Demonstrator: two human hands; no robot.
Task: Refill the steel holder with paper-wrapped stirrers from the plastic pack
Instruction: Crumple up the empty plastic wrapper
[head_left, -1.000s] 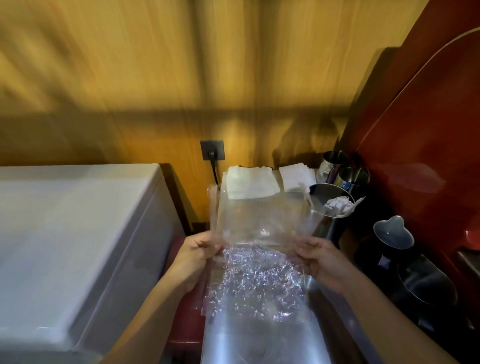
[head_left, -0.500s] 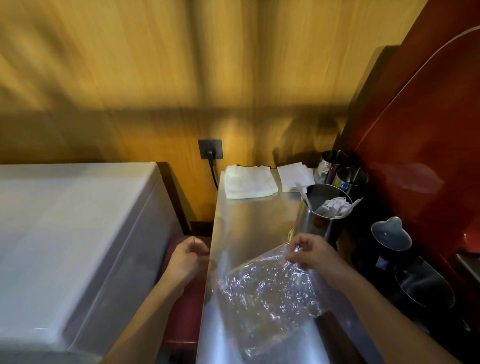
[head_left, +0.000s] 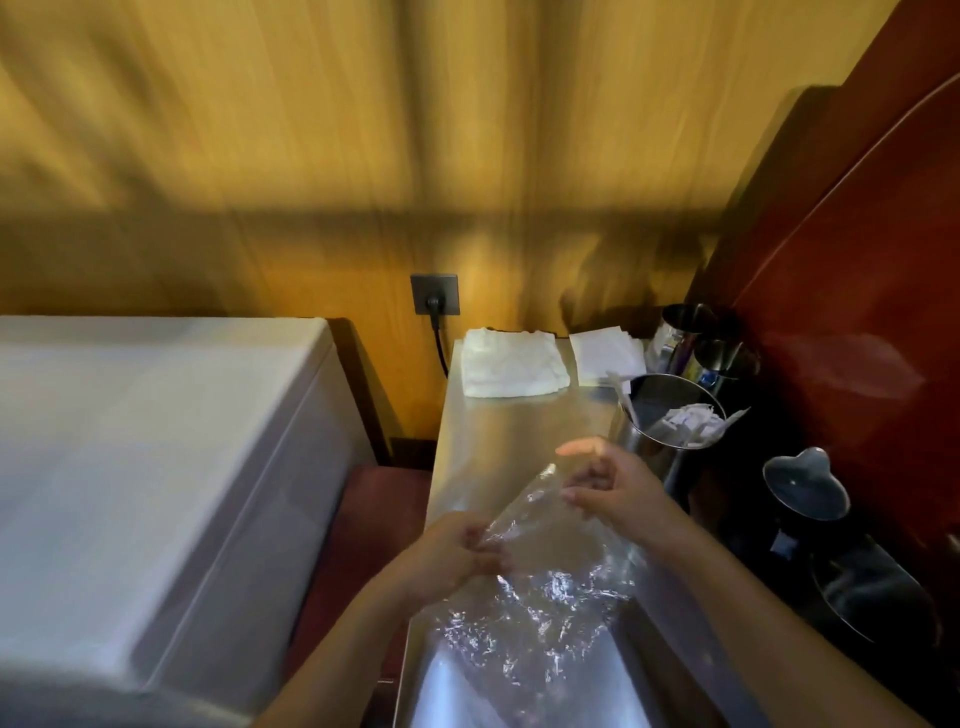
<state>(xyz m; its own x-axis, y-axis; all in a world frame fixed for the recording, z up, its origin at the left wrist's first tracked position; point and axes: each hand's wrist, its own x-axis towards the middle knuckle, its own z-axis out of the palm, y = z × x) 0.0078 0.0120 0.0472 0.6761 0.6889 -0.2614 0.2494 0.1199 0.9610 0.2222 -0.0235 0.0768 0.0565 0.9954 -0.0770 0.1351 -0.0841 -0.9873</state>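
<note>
A clear, crinkled plastic pack (head_left: 540, 587) lies over the near part of the steel counter (head_left: 519, 431); no stirrers show inside it. My left hand (head_left: 460, 551) pinches its left edge. My right hand (head_left: 618, 491) grips its upper right edge, fingers partly blurred. Just behind my right hand stands the round steel holder (head_left: 670, 431), with white paper-wrapped stirrers (head_left: 691, 423) lying loose in it and one stirrer sticking up at its left rim.
A folded white cloth (head_left: 509, 366) and a stack of white napkins (head_left: 605, 353) lie at the counter's far end. Two steel cups (head_left: 701, 338) stand behind the holder. Dark jugs (head_left: 805, 493) sit right, by a red panel. A white chest (head_left: 156, 441) fills the left.
The pack came down from upright in both hands to lying on the counter. My left hand let go, dropped to the counter's edge, then returned and took the pack's left edge.
</note>
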